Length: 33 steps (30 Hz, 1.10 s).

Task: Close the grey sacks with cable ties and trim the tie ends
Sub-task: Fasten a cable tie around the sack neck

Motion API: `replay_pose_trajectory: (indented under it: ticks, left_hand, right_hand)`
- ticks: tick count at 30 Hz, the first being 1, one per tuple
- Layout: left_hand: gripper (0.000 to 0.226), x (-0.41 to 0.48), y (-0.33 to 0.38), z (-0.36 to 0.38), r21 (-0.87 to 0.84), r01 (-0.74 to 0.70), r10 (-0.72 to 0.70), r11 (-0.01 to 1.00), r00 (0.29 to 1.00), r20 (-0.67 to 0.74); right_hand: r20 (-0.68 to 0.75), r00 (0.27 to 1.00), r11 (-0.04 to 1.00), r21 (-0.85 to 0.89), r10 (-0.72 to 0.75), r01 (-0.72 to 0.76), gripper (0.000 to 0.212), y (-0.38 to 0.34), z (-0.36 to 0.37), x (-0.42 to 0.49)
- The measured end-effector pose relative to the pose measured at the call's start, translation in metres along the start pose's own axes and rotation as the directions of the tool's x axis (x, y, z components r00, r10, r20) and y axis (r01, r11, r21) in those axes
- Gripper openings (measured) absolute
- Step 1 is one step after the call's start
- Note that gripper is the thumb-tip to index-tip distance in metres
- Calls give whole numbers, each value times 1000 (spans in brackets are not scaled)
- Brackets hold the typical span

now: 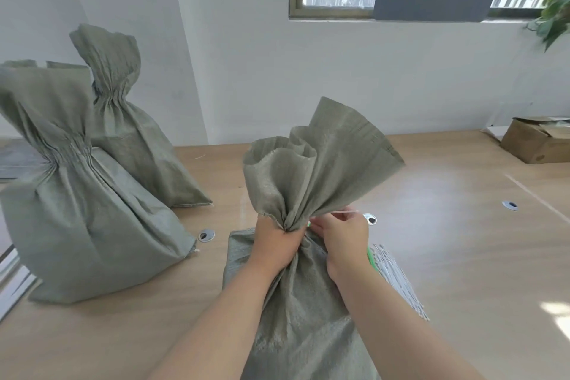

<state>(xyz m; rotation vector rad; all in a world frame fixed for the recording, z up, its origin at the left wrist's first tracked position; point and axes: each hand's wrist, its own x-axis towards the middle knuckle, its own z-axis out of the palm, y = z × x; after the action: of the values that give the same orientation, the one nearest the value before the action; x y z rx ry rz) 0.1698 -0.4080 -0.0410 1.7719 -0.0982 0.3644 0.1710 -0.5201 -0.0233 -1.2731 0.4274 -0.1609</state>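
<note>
1. The grey sack [296, 302] is stood upright on the desk [462, 256], directly in front of the person. Its neck is bunched and enclosed by the tight grip of the left hand [274, 244], and the open mouth is fanned out above.
2. A white cable tie [345, 212] is pinched in the narrow grip of the right hand [342, 237], just to the right of the neck. Its long axis is roughly level, with the free end pointed right, away from the sack.
3. The neck lies to the left of the tie and runs upright, so it is crossed by the tie at about a right angle. The right hand is the nearer to the tie. Whether the tie is already looped round the neck cannot be told, as that side is hidden by the hands.
4. The neck is largely occupied by the left hand, and the right hand is overhung by the fanned fabric. It is judged that little room is left for tightening.
5. A bundle of spare ties [398, 278] is laid just right of the sack, beside a green item [370, 256] too hidden to be identified.
6. At the left, 2 other sacks [77, 225] are stood with their necks pleated tight. A cardboard box [536, 142] is seen far right.
</note>
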Motion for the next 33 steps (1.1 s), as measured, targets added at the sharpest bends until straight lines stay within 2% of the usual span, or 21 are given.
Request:
replay_pose_trajectory:
  ticks: [1,2,4,5,8,9,10,12,14,16,19,22,26,29,33]
  left_hand:
    - [12,1,-1,-1,99,-95,101,991,993,-57]
    - [19,2,-2,-2,247,-184,213,951,972,-97]
    - [34,3,-5,-4,530,-300,405,793,910,-91]
    - [35,2,-4,-6,602,-323,440,731,897,-52]
    - [16,3,-3,-10,710,-350,427,611,901,76]
    - [19,4,-2,-11,718,-359,403,596,907,119]
    - [20,5,-2,-11,710,-381,378,592,910,173]
    - [20,7,-2,-13,679,-430,352,594,899,261]
    - [21,6,-2,-16,616,-432,301,659,902,310]
    - [35,5,-1,-20,573,-378,225,727,920,321]
    - [54,3,2,-21,561,-324,152,762,931,330]
    - [48,3,3,-20,516,-314,174,797,937,302]
    - [40,6,2,-20,536,-411,239,737,901,362]
    - [49,7,11,-25,595,-408,148,693,887,436]
    - [32,10,25,-29,661,-445,67,605,855,514]
  right_hand:
    - [51,999,999,-51,12,-9,17,-1,0,-2]
    - [89,996,996,-88,14,-6,16,-3,1,-4]
    - [137,990,994,-110,24,-9,13,-4,0,-4]
    - [154,987,993,-112,43,-25,16,-7,-1,-4]
    - [154,980,971,-218,129,-94,40,-11,-3,-2]
    - [158,976,964,-243,153,-112,43,-12,-4,-2]
    - [166,970,959,-251,176,-131,37,-15,-5,-2]
    - [206,948,948,-255,243,-188,14,-20,-10,-3]
    - [271,921,946,-239,280,-218,19,-21,-15,0]
    - [316,899,940,-257,303,-226,18,-21,-20,0]
    - [304,883,919,-284,357,-274,15,-18,-27,4]
    - [244,915,920,-311,321,-240,20,-18,-32,4]
    - [219,945,896,-425,243,-131,10,-16,-29,-6]
    - [228,931,872,-465,284,-152,13,-16,-26,-7]
    - [270,900,845,-508,342,-169,9,-16,-29,-5]
